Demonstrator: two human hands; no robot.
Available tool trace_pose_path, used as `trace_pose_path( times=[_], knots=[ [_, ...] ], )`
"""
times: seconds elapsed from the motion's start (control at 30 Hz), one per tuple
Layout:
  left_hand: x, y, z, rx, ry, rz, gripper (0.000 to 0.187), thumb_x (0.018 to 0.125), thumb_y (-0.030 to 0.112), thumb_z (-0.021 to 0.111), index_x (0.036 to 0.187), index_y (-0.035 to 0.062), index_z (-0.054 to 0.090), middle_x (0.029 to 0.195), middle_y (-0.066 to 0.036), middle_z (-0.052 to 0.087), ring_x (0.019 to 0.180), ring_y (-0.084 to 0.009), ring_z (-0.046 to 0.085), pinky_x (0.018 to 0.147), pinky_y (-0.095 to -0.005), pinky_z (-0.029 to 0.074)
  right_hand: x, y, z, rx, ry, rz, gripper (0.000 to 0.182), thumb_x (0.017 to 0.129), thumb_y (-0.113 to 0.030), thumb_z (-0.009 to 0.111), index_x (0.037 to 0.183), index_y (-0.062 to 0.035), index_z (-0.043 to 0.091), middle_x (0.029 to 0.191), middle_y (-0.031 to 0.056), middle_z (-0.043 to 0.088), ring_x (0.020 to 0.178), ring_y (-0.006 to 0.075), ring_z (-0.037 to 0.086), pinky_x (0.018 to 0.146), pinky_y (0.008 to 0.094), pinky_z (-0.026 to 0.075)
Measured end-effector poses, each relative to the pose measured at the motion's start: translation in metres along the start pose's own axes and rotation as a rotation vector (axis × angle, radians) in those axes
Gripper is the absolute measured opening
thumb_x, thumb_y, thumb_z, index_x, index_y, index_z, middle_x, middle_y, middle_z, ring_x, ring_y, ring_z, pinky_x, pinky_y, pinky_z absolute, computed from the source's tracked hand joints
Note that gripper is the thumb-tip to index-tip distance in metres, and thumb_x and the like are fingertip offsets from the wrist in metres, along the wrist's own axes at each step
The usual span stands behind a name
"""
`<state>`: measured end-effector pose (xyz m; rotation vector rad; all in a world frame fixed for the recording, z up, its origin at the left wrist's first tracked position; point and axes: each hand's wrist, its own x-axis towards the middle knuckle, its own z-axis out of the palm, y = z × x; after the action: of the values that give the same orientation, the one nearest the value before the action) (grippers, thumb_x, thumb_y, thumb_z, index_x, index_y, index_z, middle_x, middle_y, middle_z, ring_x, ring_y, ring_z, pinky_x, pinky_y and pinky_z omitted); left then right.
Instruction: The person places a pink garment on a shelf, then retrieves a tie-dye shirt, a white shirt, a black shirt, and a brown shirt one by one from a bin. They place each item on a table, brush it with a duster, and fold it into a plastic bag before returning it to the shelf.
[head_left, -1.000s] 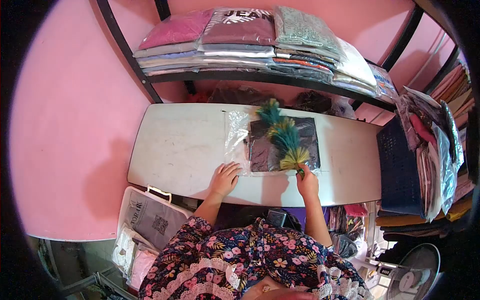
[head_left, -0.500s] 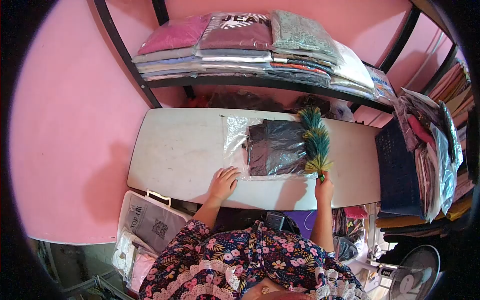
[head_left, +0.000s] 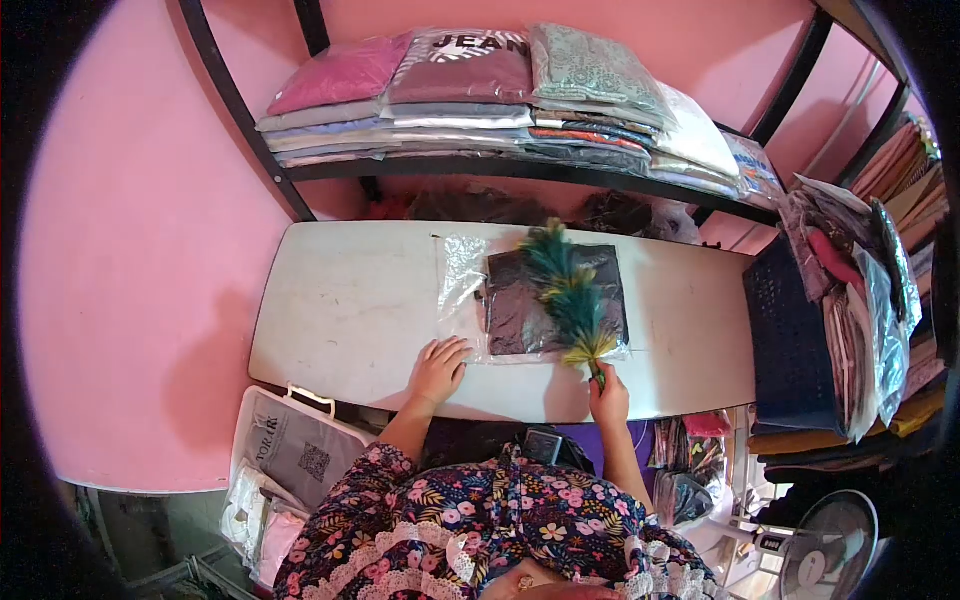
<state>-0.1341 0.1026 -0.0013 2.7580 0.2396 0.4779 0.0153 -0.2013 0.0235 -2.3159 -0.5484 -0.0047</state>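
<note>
A dark folded garment in a clear plastic bag (head_left: 513, 310) lies flat on the white table (head_left: 340, 300). The bag's loose transparent end extends to the left of the cloth. My right hand (head_left: 609, 394) is closed around the handle of a green and yellow feather duster (head_left: 575, 300). The duster's fluffy part slants up and left across the bagged garment, hiding part of it. My left hand (head_left: 438, 369) rests with fingers stretched out on the table, its fingertips by the bag's lower left corner.
Behind the table, a black-framed shelf (head_left: 460, 170) holds stacks of bagged clothes (head_left: 460, 80). A dark blue basket (head_left: 795, 340) full of packed clothing stands at the right end. A white bin (head_left: 300, 430) sits below at the left, and a fan (head_left: 825, 555) at the lower right.
My right hand has swept the feather duster leftward, from the garment's right edge onto its middle, tilting it left. My left hand stays at the bag's lower left corner.
</note>
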Motion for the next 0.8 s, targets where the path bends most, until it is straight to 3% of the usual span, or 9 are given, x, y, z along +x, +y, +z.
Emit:
trace_pose_path(
  times=[0.2,0.27,0.3,0.37,0.4,0.47,0.53,0.8],
  knots=[
    [-0.001,0.0,-0.002,0.001,0.007,-0.009,0.033,0.079,0.014,0.057,0.112,0.015,0.059,0.125,-0.002,0.054,0.122,-0.0174,0.045,0.105,-0.042,0.029,0.005,0.028,-0.019,-0.008,0.228,0.169,0.033,0.081,-0.01,0.058,0.114,-0.0074,0.052,0.078,0.0235,0.062,0.071,0.0417,0.061,0.061,0.0459,0.047],
    [0.001,0.002,0.0,-0.016,0.012,0.005,0.033,0.079,0.014,0.057,0.112,0.0149,0.059,0.125,-0.002,0.054,0.122,-0.0175,0.045,0.105,-0.0421,0.029,0.001,0.025,-0.022,0.064,0.209,0.212,0.033,0.082,-0.011,0.058,0.114,-0.0065,0.052,0.079,0.0233,0.062,0.072,0.0399,0.061,0.062,0.0441,0.048],
    [0.001,0.0,0.002,-0.002,0.01,0.006,0.033,0.079,0.014,0.057,0.111,0.0147,0.059,0.124,-0.002,0.054,0.122,-0.0175,0.045,0.105,-0.0421,0.029,-0.002,0.031,-0.017,0.083,0.24,0.134,0.032,0.083,-0.011,0.059,0.114,-0.0073,0.052,0.079,0.0228,0.062,0.072,0.0382,0.062,0.063,0.0429,0.048],
    [0.001,-0.002,0.005,0.004,0.013,0.007,0.032,0.079,0.013,0.057,0.11,0.0142,0.059,0.123,-0.002,0.055,0.122,-0.0178,0.045,0.105,-0.0418,0.028,-0.01,0.03,-0.009,0.077,0.125,0.188,0.033,0.082,-0.009,0.058,0.115,-0.0091,0.053,0.09,0.0231,0.063,0.082,0.0407,0.061,0.069,0.0446,0.049],
    [0.002,0.0,0.005,-0.008,0.01,0.01,0.032,0.079,0.013,0.057,0.11,0.0142,0.059,0.123,-0.002,0.055,0.122,-0.0178,0.045,0.105,-0.0418,0.028,-0.015,0.029,-0.002,0.069,0.118,0.079,0.031,0.084,-0.009,0.056,0.115,-0.0087,0.052,0.087,0.0231,0.062,0.076,0.0385,0.062,0.065,0.0412,0.049],
    [0.001,0.0,0.0,-0.003,-0.008,-0.013,0.032,0.079,0.013,0.056,0.111,0.0142,0.059,0.123,-0.002,0.055,0.122,-0.0179,0.044,0.105,-0.0413,0.027,-0.024,0.012,0.0,0.084,-0.025,0.035,0.03,0.082,-0.009,0.057,0.112,-0.0085,0.054,0.094,0.0219,0.063,0.086,0.0388,0.061,0.072,0.0424,0.049],
    [0.0,-0.001,-0.002,-0.008,-0.022,-0.023,0.032,0.08,0.013,0.056,0.112,0.0143,0.059,0.123,-0.002,0.054,0.123,-0.018,0.044,0.106,-0.0414,0.027,-0.031,0.008,0.006,0.063,-0.097,-0.092,0.032,0.081,-0.009,0.058,0.112,-0.0083,0.054,0.095,0.0217,0.062,0.087,0.0397,0.06,0.073,0.0435,0.049],
    [0.0,-0.002,0.001,0.027,0.013,0.003,0.031,0.08,0.014,0.056,0.111,0.0137,0.058,0.124,-0.001,0.054,0.122,-0.0175,0.044,0.105,-0.0422,0.027,-0.022,0.028,-0.001,-0.009,-0.001,0.066,0.034,0.083,-0.011,0.053,0.116,-0.0088,0.05,0.095,0.022,0.062,0.083,0.042,0.059,0.07,0.0487,0.048]
  ],
)
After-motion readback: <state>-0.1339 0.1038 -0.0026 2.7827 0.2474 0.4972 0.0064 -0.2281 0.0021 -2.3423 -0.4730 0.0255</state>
